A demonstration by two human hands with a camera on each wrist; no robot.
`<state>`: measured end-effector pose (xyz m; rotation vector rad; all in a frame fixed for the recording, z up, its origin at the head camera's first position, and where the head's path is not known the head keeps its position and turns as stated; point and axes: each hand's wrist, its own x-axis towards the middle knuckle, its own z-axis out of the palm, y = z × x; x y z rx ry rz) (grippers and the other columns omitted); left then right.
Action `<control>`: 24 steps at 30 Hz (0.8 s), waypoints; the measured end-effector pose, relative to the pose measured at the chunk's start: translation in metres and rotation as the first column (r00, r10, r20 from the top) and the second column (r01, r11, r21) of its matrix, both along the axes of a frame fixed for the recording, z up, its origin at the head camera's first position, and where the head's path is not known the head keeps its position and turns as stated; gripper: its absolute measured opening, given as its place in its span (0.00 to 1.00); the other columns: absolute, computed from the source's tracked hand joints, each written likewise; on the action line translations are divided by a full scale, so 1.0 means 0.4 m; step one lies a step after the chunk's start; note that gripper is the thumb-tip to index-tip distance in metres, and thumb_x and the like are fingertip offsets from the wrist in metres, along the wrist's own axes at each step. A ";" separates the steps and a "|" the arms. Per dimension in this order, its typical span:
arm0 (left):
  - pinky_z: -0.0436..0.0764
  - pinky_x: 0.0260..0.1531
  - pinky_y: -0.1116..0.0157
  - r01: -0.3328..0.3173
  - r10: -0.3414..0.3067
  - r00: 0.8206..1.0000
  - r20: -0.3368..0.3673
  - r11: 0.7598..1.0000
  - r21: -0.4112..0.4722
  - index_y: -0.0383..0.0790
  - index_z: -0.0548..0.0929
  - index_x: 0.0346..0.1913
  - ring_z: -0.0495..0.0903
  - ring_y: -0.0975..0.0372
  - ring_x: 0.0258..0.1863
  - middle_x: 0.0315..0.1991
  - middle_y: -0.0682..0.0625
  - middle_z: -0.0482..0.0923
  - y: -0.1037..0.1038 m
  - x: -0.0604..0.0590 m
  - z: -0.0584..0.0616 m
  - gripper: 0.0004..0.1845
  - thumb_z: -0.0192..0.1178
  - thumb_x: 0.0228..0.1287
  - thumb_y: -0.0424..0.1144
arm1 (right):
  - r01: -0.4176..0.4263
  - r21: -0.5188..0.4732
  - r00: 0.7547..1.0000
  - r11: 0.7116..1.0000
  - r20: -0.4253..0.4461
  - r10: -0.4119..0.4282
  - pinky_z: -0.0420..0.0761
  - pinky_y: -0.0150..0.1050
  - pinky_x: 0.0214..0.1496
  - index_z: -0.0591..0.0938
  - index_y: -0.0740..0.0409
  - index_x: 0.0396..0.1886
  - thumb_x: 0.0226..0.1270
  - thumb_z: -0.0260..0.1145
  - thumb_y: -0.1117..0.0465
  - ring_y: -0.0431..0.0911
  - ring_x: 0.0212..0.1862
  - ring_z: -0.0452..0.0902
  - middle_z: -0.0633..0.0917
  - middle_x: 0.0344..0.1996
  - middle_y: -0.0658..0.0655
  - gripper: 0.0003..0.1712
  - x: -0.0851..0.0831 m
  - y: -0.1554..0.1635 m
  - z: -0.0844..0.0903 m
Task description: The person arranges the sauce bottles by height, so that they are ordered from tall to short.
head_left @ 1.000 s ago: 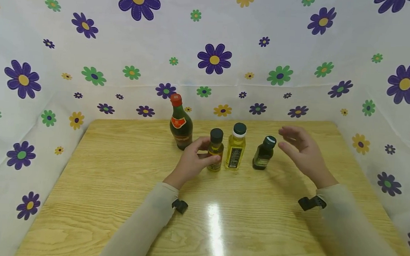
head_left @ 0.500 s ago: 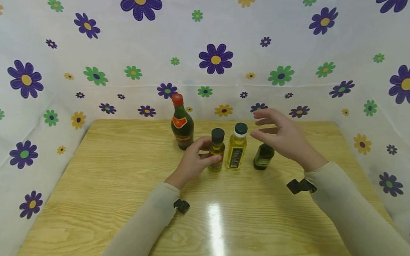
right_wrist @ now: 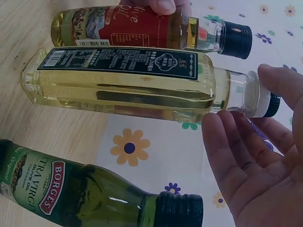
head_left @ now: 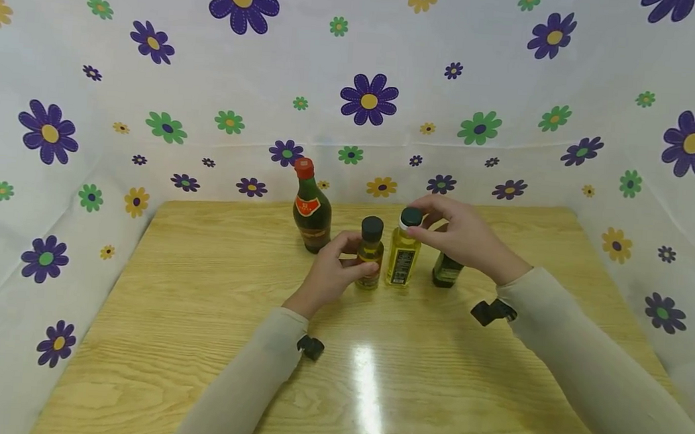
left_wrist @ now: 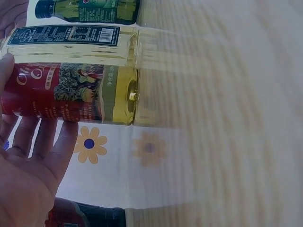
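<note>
Four-sided and filled with pale yellow oil, an oil bottle [head_left: 402, 263] with a dark green cap stands upright in the head view. My right hand [head_left: 464, 239] pinches it at the white collar under the cap, thumb in front and fingers behind. Just left of it is a small olive oil bottle [left_wrist: 61, 92] with a red label and black cap. My left hand [head_left: 327, 275] grips that one round its body, thumb on the near side. A dark green Borges olive oil bottle [right_wrist: 85, 184] stands under my right hand, its cap hidden in the head view.
A taller dark green bottle [head_left: 313, 221] with a red cap stands behind my left hand. All the bottles stand on a wooden table [head_left: 208, 341]. Flowered white cloth [head_left: 261, 72] hangs behind and at both sides.
My right hand has moved left from beyond the Borges bottle, over it, and come down onto the neck of the four-sided oil bottle. My left hand keeps its grip on the red-labelled bottle.
</note>
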<state>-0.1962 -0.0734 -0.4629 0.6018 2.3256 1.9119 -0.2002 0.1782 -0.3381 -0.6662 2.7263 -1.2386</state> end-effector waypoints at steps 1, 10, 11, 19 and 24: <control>0.80 0.49 0.65 0.000 0.000 1.000 -0.004 1.000 -0.001 0.57 0.74 0.57 0.74 0.61 0.50 0.51 0.54 0.74 -0.001 -0.001 0.000 0.26 0.68 0.55 0.51 | 0.003 0.003 1.000 1.000 -0.002 -0.003 0.80 0.43 0.40 0.78 0.40 0.52 0.59 0.68 0.43 0.41 0.44 0.77 0.79 0.44 0.44 0.22 0.000 -0.001 0.000; 0.79 0.50 0.64 0.002 -0.002 1.000 -0.003 1.000 -0.013 0.55 0.73 0.57 0.75 0.60 0.50 0.51 0.53 0.75 -0.002 -0.001 0.002 0.26 0.68 0.55 0.50 | -0.008 0.006 0.998 1.000 -0.055 0.009 0.81 0.39 0.43 0.80 0.42 0.48 0.59 0.68 0.43 0.40 0.40 0.76 0.81 0.37 0.45 0.19 -0.009 -0.004 -0.005; 0.79 0.50 0.64 0.003 -0.003 1.000 -0.003 1.000 -0.012 0.55 0.73 0.57 0.75 0.60 0.50 0.51 0.53 0.75 -0.002 -0.001 0.002 0.26 0.68 0.55 0.50 | -0.010 0.000 0.998 1.000 -0.062 0.010 0.81 0.39 0.43 0.81 0.43 0.48 0.59 0.68 0.43 0.40 0.40 0.76 0.82 0.36 0.45 0.19 -0.011 -0.004 -0.005; 0.79 0.50 0.65 -0.005 0.005 1.000 -0.002 1.000 -0.020 0.55 0.74 0.57 0.75 0.60 0.50 0.50 0.53 0.75 -0.002 -0.003 0.002 0.26 0.68 0.55 0.50 | 0.021 -0.034 0.997 0.999 -0.073 -0.024 0.81 0.39 0.44 0.81 0.46 0.46 0.59 0.69 0.46 0.40 0.39 0.77 0.82 0.36 0.47 0.18 -0.036 -0.004 0.004; 0.79 0.50 0.65 -0.012 0.012 1.000 -0.002 0.999 -0.044 0.56 0.74 0.56 0.75 0.61 0.50 0.50 0.54 0.75 -0.003 -0.003 0.002 0.26 0.67 0.54 0.53 | 0.069 -0.046 0.995 0.997 -0.075 -0.073 0.80 0.42 0.45 0.81 0.47 0.47 0.59 0.69 0.46 0.42 0.41 0.77 0.82 0.36 0.48 0.18 -0.061 -0.012 0.019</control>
